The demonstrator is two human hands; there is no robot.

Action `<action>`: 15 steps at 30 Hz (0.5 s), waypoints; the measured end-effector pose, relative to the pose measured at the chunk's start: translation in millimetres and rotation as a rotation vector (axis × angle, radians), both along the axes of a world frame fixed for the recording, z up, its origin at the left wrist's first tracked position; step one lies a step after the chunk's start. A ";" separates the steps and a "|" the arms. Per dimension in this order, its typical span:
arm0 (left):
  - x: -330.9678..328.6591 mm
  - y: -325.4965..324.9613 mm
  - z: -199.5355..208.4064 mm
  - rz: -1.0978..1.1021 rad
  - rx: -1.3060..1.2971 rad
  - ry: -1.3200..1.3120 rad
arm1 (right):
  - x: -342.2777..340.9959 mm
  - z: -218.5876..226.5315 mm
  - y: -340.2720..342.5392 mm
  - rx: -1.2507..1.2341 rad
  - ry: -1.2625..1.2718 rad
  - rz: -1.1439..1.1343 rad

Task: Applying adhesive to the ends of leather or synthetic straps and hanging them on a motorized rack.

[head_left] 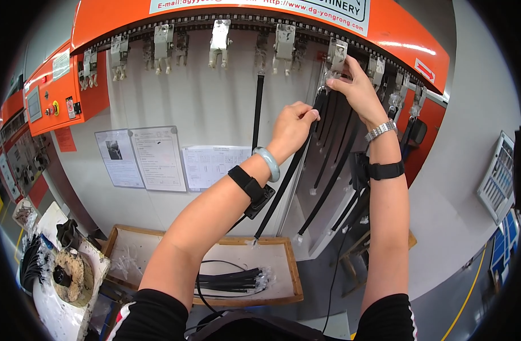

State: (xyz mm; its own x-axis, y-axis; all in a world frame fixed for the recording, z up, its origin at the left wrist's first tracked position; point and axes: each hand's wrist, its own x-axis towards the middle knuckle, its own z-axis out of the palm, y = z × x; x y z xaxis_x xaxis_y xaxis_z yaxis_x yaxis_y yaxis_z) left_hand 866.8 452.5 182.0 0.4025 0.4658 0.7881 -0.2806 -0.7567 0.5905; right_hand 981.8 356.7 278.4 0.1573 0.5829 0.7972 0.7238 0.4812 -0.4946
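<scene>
Overhead, metal clips (pixel 219 43) hang in a row from a chain (pixel 198 24) on an orange machine. My right hand (pixel 357 91) is raised to a metal spring clip (pixel 336 55), thumb and fingers closed around its sides. Just below it, my left hand (pixel 294 128) pinches a long black strip (pixel 283 184) near its upper end, which reaches up to the clip's jaws. The strip slants down to the left, with a clear wrapping at its bottom end. Whether the jaws grip the strip is hard to see.
More black strips (pixel 328 190) hang from clips on the right; another strip (pixel 258 113) hangs left of my hands. A wooden-rimmed tray (pixel 297 273) below holds a bundle of black strips (pixel 229 281). At left are a cluttered white stand (pixel 56 307) and an orange control box (pixel 67 91).
</scene>
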 end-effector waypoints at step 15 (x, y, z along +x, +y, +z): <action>-3.1 -2.0 -17.0 0.056 0.059 0.171 | -16.3 -22.9 -47.5 0.468 -0.088 -0.153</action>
State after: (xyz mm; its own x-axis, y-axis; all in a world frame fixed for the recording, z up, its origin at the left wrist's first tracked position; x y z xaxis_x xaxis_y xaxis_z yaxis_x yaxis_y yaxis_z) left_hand 863.8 450.4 165.0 0.5074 0.4461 0.7373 -0.1362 -0.8033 0.5798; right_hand 965.5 309.2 255.4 0.1336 0.1350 0.9818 0.8325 0.5223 -0.1851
